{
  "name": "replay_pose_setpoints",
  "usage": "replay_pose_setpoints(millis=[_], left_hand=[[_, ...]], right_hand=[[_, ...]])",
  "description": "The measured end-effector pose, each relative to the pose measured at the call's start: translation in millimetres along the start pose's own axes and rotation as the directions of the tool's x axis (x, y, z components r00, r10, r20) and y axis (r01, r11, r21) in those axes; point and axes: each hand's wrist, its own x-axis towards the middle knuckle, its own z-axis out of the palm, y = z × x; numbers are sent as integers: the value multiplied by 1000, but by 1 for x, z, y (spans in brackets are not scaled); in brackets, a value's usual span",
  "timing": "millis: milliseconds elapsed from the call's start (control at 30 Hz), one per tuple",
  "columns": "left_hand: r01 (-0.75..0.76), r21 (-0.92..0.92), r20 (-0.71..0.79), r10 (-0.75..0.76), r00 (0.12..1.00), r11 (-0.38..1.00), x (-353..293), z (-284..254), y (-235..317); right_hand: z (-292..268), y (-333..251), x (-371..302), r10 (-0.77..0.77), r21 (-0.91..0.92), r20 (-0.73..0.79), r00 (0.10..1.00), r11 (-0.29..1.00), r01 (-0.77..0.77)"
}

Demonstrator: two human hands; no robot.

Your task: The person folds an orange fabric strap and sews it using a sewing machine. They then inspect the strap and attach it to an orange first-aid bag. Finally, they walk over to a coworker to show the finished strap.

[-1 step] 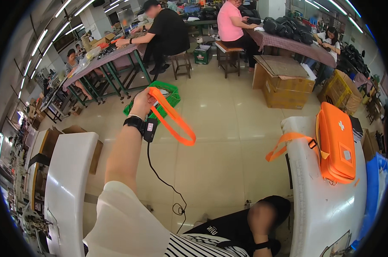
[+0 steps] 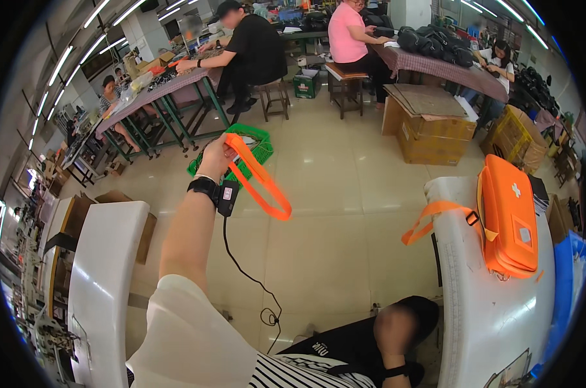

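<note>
At 5 o'clock the right hand [image 2: 395, 328] is blurred; I cannot tell its grip. At 7 o'clock a black cable [image 2: 241, 266] runs below the left wrist; it could catch and jerk this arm. At 10 o'clock the left hand [image 2: 215, 158] holds an orange strap loop [image 2: 268, 182], which could slip if the fingers loosen. At 3 o'clock an orange case [image 2: 503, 213] lies zipped on the worktop [image 2: 480, 310]; its overhanging strap [image 2: 442, 205] could snag. At 11 o'clock a green basket [image 2: 265, 150] contains unclear items. Farther, at 2 o'clock, a carton [image 2: 429, 145] hides its contents.

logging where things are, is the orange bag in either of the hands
No, the orange bag lies on the white table at right, while the left hand holds an orange loop.
</note>
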Motion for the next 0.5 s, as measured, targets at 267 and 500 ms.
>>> replay_pose_setpoints(millis=[267, 500], left_hand=[[-183, 153, 152, 160, 975, 971, 8, 9, -6], [-203, 236, -51, 221, 974, 950, 30, 13, -10]], right_hand=[[6, 0, 4, 22, 42, 20, 1000, 999, -23], [15, 0, 8, -3, 53, 35, 999, 999, 1]])
